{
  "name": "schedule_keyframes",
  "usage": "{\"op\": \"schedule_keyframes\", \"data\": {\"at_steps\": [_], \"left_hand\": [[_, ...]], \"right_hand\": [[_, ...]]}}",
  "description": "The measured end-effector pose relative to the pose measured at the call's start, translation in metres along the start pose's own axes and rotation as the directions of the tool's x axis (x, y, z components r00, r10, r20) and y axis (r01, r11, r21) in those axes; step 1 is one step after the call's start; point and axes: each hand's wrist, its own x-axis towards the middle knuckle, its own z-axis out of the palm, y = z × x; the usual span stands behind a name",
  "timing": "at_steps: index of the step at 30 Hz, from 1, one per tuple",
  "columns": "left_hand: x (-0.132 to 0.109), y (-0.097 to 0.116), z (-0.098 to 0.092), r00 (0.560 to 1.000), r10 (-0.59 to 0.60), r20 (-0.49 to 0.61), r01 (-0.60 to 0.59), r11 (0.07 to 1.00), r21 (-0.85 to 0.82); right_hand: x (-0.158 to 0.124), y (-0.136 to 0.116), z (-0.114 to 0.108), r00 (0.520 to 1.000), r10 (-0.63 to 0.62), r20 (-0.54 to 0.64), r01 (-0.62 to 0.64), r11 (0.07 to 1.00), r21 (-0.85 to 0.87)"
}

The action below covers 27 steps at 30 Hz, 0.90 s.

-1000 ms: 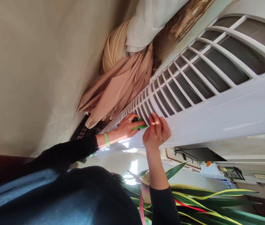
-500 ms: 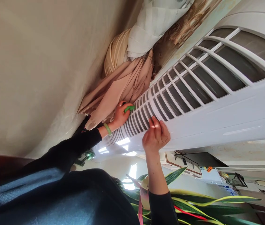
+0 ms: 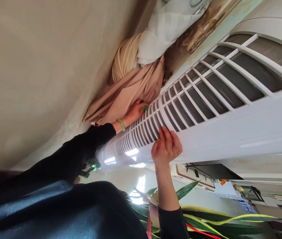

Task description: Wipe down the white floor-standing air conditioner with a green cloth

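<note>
My left hand [image 3: 136, 111], with a green bangle [image 3: 121, 124] on the wrist, is closed around a small green object [image 3: 144, 108] at the far edge of a white slatted grille [image 3: 161, 106]. Most of that object is hidden by my fingers, so its kind is unclear. The grille belongs to a long white air conditioner [image 3: 230, 132] that runs diagonally across the view. On its near edge rests my right hand [image 3: 167, 147], fingers curled together and fingertips hooked at the slats.
Gathered pink-brown curtain fabric [image 3: 123, 96] and a white cloth [image 3: 155, 36] hang right behind my left hand. A bare wall [image 3: 43, 66] lies to the left. Below my right arm spread long plant leaves [image 3: 213, 215]. A dark screen [image 3: 218, 171] shows farther off.
My left hand has shifted slightly up and right along the grille's far edge with the green object. My right hand keeps its place on the near edge.
</note>
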Motion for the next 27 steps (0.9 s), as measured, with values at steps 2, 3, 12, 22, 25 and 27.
{"op": "schedule_keyframes", "data": {"at_steps": [2,3,12,22,25,27], "left_hand": [[0.001,0.004,-0.002,1.0,-0.024,0.014,0.024,1.0,0.008],[-0.002,0.006,-0.003,0.999,-0.032,0.02,0.032,0.999,0.018],[-0.05,0.016,-0.009,0.997,0.077,-0.025,-0.078,0.995,-0.056],[-0.01,0.01,-0.002,0.999,-0.048,0.014,0.048,0.999,-0.004],[-0.031,0.019,-0.004,0.999,-0.05,-0.022,0.049,0.998,-0.036],[-0.047,0.026,-0.005,0.998,-0.032,-0.059,0.028,0.997,-0.077]], "right_hand": [[0.002,0.0,0.0,1.0,-0.009,-0.007,0.009,1.0,-0.02],[0.003,-0.001,-0.001,1.0,-0.014,-0.01,0.013,0.999,-0.03],[0.002,0.0,-0.001,1.0,-0.017,-0.002,0.017,0.999,-0.029],[-0.001,0.0,-0.001,1.0,-0.003,0.013,0.003,1.0,-0.02],[0.002,-0.001,-0.001,1.0,-0.012,-0.001,0.012,1.0,-0.02],[0.004,-0.001,-0.001,1.0,-0.022,-0.017,0.022,1.0,-0.017]]}}
